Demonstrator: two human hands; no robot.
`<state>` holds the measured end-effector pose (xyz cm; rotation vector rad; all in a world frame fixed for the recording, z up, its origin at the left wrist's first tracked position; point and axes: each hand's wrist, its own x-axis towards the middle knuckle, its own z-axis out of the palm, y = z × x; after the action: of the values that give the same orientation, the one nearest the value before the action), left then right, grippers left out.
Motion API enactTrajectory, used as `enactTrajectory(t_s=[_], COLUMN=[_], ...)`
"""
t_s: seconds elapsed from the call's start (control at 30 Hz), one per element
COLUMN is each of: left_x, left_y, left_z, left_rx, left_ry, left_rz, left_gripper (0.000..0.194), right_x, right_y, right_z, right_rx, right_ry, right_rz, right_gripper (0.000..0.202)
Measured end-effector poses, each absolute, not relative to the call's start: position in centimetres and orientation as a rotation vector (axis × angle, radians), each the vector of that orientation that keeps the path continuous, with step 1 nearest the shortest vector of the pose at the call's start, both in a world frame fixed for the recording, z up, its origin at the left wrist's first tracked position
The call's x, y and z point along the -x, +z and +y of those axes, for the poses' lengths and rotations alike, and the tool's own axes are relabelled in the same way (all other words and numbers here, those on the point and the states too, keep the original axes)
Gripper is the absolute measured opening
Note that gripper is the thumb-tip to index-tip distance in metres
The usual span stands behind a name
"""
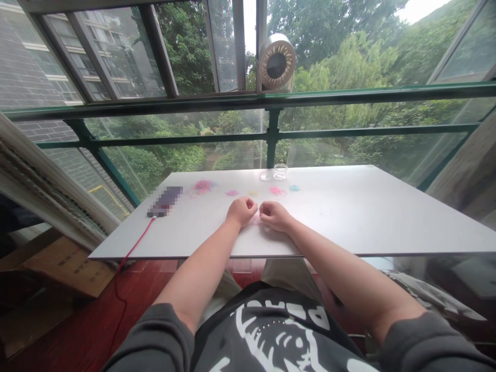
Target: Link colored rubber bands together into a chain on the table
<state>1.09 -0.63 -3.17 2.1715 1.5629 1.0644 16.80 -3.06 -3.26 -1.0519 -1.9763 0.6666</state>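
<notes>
The dark shirt [287,330] lay nearest, below the table's [360,212] near edge. Inward from that edge, the left hand [242,212] and right hand [275,216] sat close together, fingers curled; whether they pinched anything I couldn't tell. A pinkish strand [256,219] showed between them. Small coloured piles [277,190] lined the far edge, seemingly spaced to keep hues apart within reach.
</notes>
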Motion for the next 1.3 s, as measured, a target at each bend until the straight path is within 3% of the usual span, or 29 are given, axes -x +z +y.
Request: enactTrajectory(t_s=[0.3, 0.47, 0.6, 0.77, 1.0, 1.3], left_x=[-0.96, -0.99, -1.00, -0.95, -1.00, -0.85], left_y=[-3.22, -3.25, -3.27, -3.41, -3.24, -3.25], left_z=[-0.62, -0.42, -0.37, -0.46, -0.42, -0.70], left_rx=[-2.193, -2.139, -2.091, -2.175, -2.087, -2.171], left_ry=[0.985, 1.043, 1.059, 0.975, 1.086, 1.021], left_rz=[1.365, 1.507, 1.575, 1.341, 1.563, 1.266], left_gripper=[0.021, 0.019, 0.019, 0.019, 0.019, 0.018], right_x=[-17.22, -17.34, -17.29, -17.34, -17.61, -17.68], right_y=[-2.74, -2.69, -2.77, -2.70, -2.67, -2.98], right_z=[-2.49, -2.65, -2.79, -2.82, -2.77, -2.57], right_rx=[1.042, 0.980, 1.005, 1.026, 0.973, 0.944], right_ry=[0.836, 1.006, 0.963, 0.913, 1.071, 1.102], right_rz=[-1.751, -1.821, -1.878, -1.840, -1.881, -1.782], right_gripper=[0.004, 0.004, 0.004, 0.004, 0.004, 0.010])
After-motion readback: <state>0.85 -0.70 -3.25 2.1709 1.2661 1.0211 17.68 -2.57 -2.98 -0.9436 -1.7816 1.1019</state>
